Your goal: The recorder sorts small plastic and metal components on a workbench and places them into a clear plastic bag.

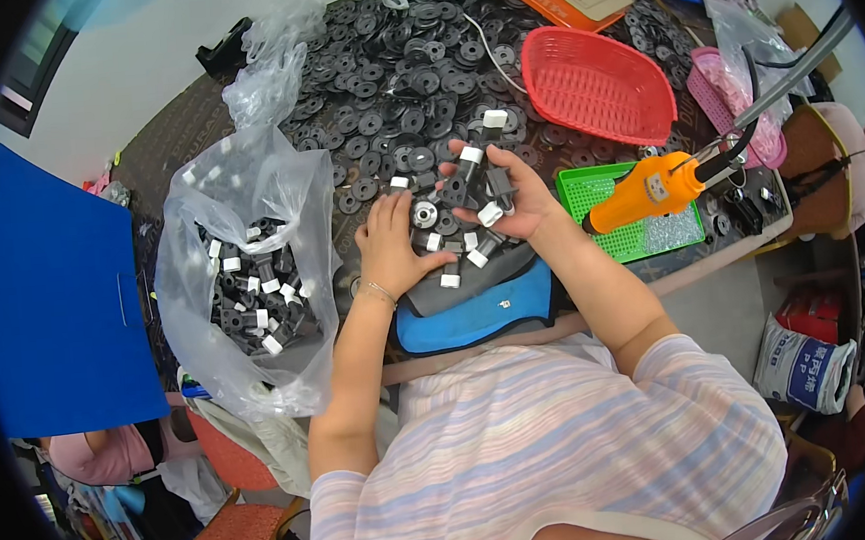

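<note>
My right hand (523,195) is closed around several black plastic parts with white ends (500,185), held above the work spot. To its left, my left hand (389,245) lies over the table with fingers stretched and thumb out, beside a loose group of the same black-and-white parts (450,277). A round metal piece (425,213) sits between the two hands. Nearer my body lies a blue pad with a dark edge (481,317). Whether anything is under my left fingers is hidden.
A clear plastic bag (320,353) of similar parts stands on the left. Black discs (408,61) are heaped behind my hands. To the right are a red basket (600,83), a green tray (686,239) and an orange power screwdriver (648,193) hanging over it.
</note>
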A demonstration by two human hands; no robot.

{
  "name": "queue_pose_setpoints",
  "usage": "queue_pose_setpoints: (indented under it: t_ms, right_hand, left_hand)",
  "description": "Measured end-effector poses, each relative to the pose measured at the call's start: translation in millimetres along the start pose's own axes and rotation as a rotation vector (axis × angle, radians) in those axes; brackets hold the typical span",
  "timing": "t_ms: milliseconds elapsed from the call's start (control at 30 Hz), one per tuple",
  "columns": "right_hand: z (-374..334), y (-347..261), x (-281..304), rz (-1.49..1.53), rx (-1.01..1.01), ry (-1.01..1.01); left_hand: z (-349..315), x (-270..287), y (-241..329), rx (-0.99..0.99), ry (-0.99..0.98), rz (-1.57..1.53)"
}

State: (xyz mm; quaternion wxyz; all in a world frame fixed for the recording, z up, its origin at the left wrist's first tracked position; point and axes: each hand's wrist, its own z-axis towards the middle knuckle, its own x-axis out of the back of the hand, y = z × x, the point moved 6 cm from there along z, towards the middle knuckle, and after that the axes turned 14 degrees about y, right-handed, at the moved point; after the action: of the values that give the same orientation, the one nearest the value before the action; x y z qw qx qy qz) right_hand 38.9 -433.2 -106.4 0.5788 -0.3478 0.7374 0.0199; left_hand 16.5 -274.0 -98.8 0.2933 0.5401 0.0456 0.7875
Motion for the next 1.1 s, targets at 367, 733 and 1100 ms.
queue_pose_setpoints:
  t_ms: [367,733,1100]
  right_hand:
    - [0.8,4.3,-7.0,-0.001,-0.034,-0.013]
    - [5.9,15.0,-48.8,-0.357,0.288,0.218]
    - [9.4,115.2,-220.2,-1.076,0.298,-0.526]
  left_hand:
    - [-12.0,11.8,-28.0,0.183,0.255,-0.36]
    - [-31.3,68.9,42.9,-0.064,0.365,-0.409]
    - [-84.5,63.4,35.9,-0.032,0.351,-0.296]
